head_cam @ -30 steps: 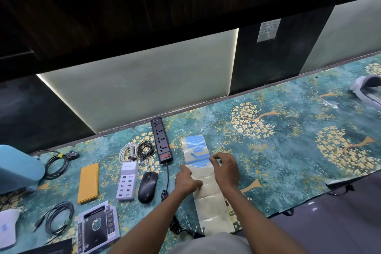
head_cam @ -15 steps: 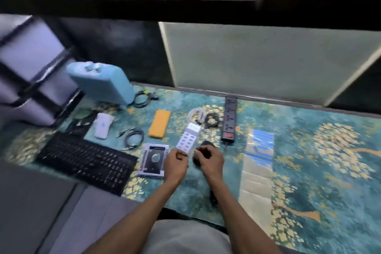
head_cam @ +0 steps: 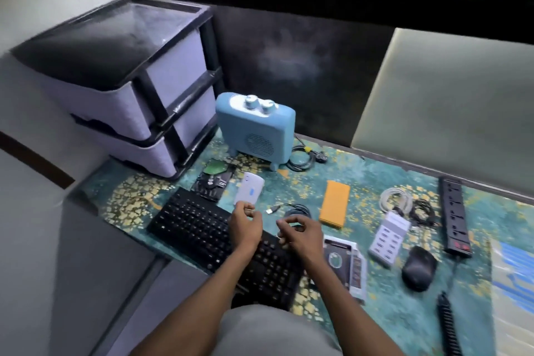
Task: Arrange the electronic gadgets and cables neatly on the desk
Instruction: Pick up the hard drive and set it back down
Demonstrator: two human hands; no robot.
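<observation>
over the near end of the black keyboard [head_cam: 202, 235], both hands hover with fingers loosely curled and holding nothing: the left hand [head_cam: 245, 228] just short of the white handheld device [head_cam: 249, 188], the right hand [head_cam: 302, 233] beside the coiled black usb cable [head_cam: 294, 209]. the keyboard lies skewed on the patterned mat [head_cam: 390, 315]. likely best: grip both short ends, lift slightly, and square it without sweeping the cable.

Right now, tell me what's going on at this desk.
A person is sorting gadgets laid out on a patterned mat. Both hands hover over the black keyboard: the left hand reaches toward a small white device, the right hand has curled fingers by a coiled black cable. Neither clearly holds anything yet.
</observation>
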